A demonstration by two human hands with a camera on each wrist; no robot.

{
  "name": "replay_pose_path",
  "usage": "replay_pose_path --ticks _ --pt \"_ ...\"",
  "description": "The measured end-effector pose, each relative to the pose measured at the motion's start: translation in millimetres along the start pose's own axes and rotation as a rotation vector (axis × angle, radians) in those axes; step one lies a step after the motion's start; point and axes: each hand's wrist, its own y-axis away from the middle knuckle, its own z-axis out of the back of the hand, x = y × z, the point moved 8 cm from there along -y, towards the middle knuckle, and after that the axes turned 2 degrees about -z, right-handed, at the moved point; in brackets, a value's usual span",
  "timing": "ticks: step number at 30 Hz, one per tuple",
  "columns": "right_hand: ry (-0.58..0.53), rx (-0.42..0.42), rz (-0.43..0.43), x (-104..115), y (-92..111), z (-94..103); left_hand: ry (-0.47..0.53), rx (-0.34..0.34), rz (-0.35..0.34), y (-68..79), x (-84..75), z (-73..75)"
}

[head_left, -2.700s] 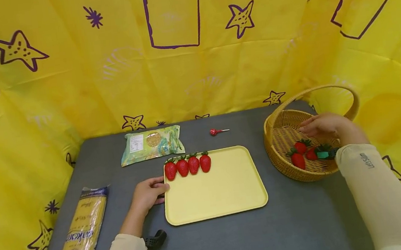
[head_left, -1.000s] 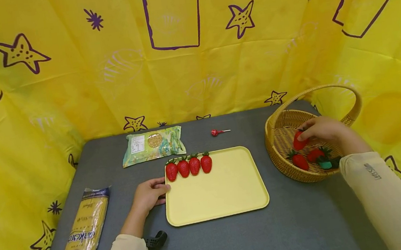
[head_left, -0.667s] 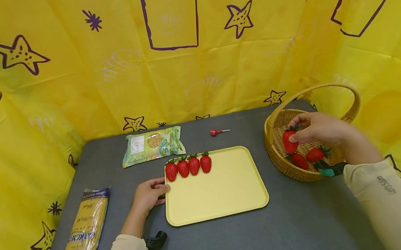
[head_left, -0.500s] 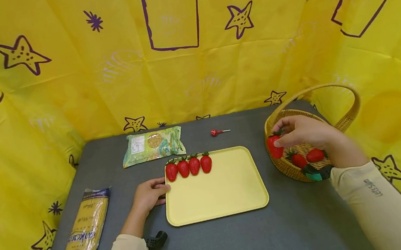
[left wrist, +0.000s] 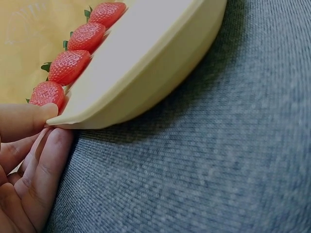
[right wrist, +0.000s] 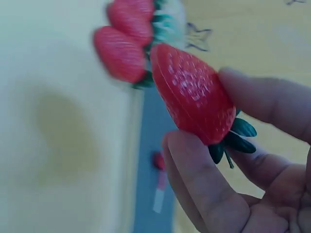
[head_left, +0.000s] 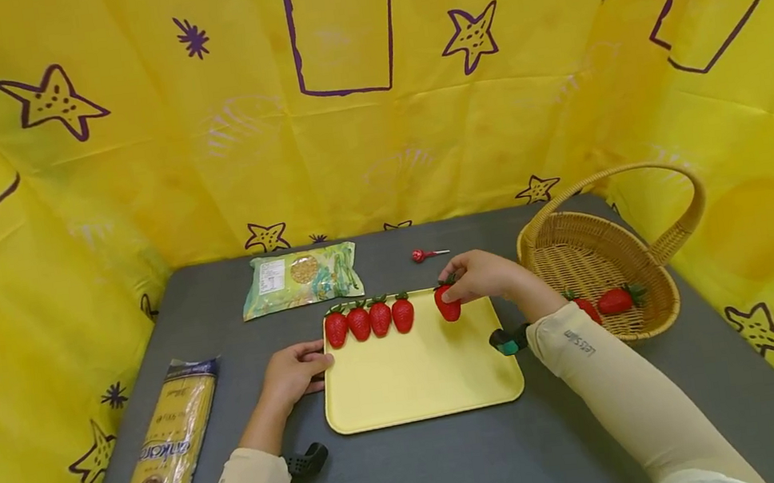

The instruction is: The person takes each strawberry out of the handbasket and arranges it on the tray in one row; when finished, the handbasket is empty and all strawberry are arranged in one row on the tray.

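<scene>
My right hand point(head_left: 484, 276) pinches a red strawberry point(right wrist: 193, 94) with green leaves between thumb and fingers. It holds the strawberry above the back right part of the yellow tray point(head_left: 421, 378); its shadow falls on the tray in the right wrist view. Several strawberries point(head_left: 380, 319) stand in a row along the tray's back edge, from its left corner. My left hand point(head_left: 295, 378) pinches the tray's left rim, thumb on top and fingers beneath, as the left wrist view shows. Two more strawberries point(head_left: 617, 299) lie in the wicker basket point(head_left: 665, 320) at the right.
A green bag of grain point(head_left: 300, 279) lies behind the tray, with a red lollipop point(head_left: 419, 255) right of it. A long pasta packet point(head_left: 163, 454) lies at the table's left. The basket's tall handle point(head_left: 692, 216) arches up. Yellow cloth point(head_left: 348, 158) hangs around the table.
My right hand has picked a strawberry out of the basket and carried it left, over the basket rim, to above the tray. The left hand stays on the tray's rim.
</scene>
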Motion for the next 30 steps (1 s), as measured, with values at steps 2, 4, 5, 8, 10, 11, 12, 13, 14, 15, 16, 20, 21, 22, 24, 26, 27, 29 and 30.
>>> replay_pose_path --ticks 2,4,5,8,10,11,12,13,14,15,16,20,21,22,24,26,27,29,30 --pt "0.008 -0.026 -0.028 -7 -16 -8.4 0.002 -0.003 0.0 0.3 0.4 -0.7" --pt "0.027 -0.062 -0.054 -14 -28 -14.7 0.004 -0.006 0.002 0.8 0.5 -1.7" --pt "0.045 -0.084 -0.064 -17 -33 -16.7 0.005 -0.004 -0.002 1.2 0.1 -2.3" --pt "0.091 -0.152 -0.094 -25 -42 -20.0 0.011 -0.003 -0.002 0.7 0.4 -3.5" --pt "0.109 -0.186 -0.103 -28 -46 -21.5 0.014 -0.004 -0.004 0.4 0.3 -3.4" --pt "0.113 -0.198 -0.105 -29 -48 -22.3 0.014 -0.004 -0.006 0.3 0.2 -3.0" --pt "0.11 -0.208 -0.107 -29 -49 -23.2 0.015 -0.007 -0.004 0.0 0.3 -2.3" --pt "0.107 -0.213 -0.105 -29 -50 -24.3 0.013 -0.008 -0.006 0.0 0.1 -1.6" --pt "0.102 -0.216 -0.102 -28 -51 -25.5 0.016 -0.011 -0.004 0.1 0.0 -0.7" --pt "0.101 -0.217 -0.097 -27 -52 -26.5 0.017 -0.013 -0.003 0.5 -0.5 0.2" --pt "0.097 -0.219 -0.096 -27 -51 -27.2 0.016 -0.013 -0.003 0.7 -0.9 0.4" --pt "0.099 -0.224 -0.088 -24 -50 -28.7 0.013 -0.014 -0.002 1.3 -2.3 0.9" --pt "0.106 -0.226 -0.086 -23 -50 -28.8 0.011 -0.016 -0.002 1.3 -2.4 1.1" --pt "0.109 -0.226 -0.085 -23 -50 -29.0 0.005 -0.015 -0.007 1.2 -2.5 1.1" --pt "0.119 -0.228 -0.088 -22 -50 -29.3 0.006 -0.022 -0.003 1.2 -2.6 1.3" --pt "0.13 -0.227 -0.09 -22 -50 -29.9 0.005 -0.026 -0.001 1.1 -2.2 1.5" --pt "0.132 -0.225 -0.091 -22 -50 -30.4 0.004 -0.026 -0.002 1.0 -1.9 1.5" --pt "0.131 -0.224 -0.095 -22 -51 -31.4 0.007 -0.03 0.001 0.5 -0.9 1.5" --pt "0.129 -0.224 -0.096 -23 -52 -31.8 0.005 -0.029 0.0 0.3 -0.5 1.5"
